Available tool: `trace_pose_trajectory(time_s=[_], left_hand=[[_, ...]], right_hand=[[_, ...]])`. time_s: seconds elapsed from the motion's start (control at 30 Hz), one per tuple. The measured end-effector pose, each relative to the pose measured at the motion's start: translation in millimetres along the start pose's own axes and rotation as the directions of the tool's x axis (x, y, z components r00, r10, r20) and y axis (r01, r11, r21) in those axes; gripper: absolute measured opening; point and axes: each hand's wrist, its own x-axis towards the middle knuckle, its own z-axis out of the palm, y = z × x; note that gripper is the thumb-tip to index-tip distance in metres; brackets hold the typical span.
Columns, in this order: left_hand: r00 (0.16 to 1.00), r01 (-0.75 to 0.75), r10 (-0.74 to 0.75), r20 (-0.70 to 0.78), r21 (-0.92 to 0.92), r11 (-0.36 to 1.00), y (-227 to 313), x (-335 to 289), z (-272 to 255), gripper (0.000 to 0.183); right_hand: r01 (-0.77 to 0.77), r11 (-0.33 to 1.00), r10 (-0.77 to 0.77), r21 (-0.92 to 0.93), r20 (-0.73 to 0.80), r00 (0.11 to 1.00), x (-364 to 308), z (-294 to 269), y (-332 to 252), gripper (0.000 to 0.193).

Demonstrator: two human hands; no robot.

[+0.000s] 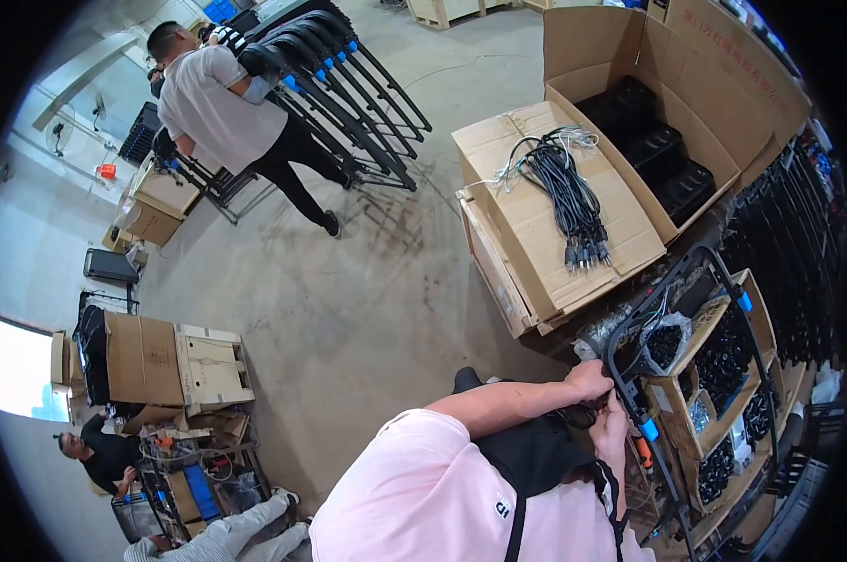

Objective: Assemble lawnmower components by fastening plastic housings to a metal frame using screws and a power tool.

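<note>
A bent black metal tube frame (pixel 620 351) with blue clips leans in front of the parts bins at the lower right. My left hand (pixel 589 379) is closed at the near side of this frame, its fingertips against the tube. Just below it, my right hand (pixel 610 431) has its fingers bent up to the same spot, close to the left fingertips. Whatever small thing the fingers pinch there is hidden. Beside the right hand, next to the tube, is an orange-handled tool (pixel 643 453).
Wooden bins (pixel 723 375) of small black parts stand behind the frame. A carton (pixel 526 197) carries a bundle of black cables (pixel 568 192); an open box (pixel 714 122) holds black housings. One person (pixel 222 103) stands by a row of black frames; others are at the lower left.
</note>
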Motion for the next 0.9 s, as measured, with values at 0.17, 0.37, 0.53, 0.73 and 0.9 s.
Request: trace_pose_trajectory(time_s=[0.17,0.37,0.53,0.73,0.9], left_hand=[[0.995,0.051,-0.042,0.094,-0.096,0.994,11.6,-4.9,-9.3,0.024],[0.971,0.191,-0.163,0.173,-0.159,0.969,17.3,-6.0,-16.3,0.021],[0.955,0.251,-0.216,0.204,-0.168,0.953,18.1,-2.9,-16.5,0.025],[0.943,0.286,-0.236,0.235,-0.207,0.936,18.1,0.5,-13.1,0.022],[0.949,0.259,-0.235,0.21,-0.095,0.961,12.6,6.7,-6.7,0.026]], right_hand=[[-0.014,0.998,0.019,-0.056,0.079,0.997,14.5,-28.6,3.8,0.02],[-0.018,1.0,0.019,-0.009,0.104,0.994,34.8,-32.0,13.1,0.025],[-0.052,0.998,0.045,0.041,0.148,0.988,34.3,-25.5,16.7,0.023],[-0.139,0.988,0.121,0.07,0.22,0.968,30.9,-26.5,8.2,0.022],[-0.122,0.992,0.114,0.018,0.242,0.964,30.3,-32.0,7.3,0.023]])
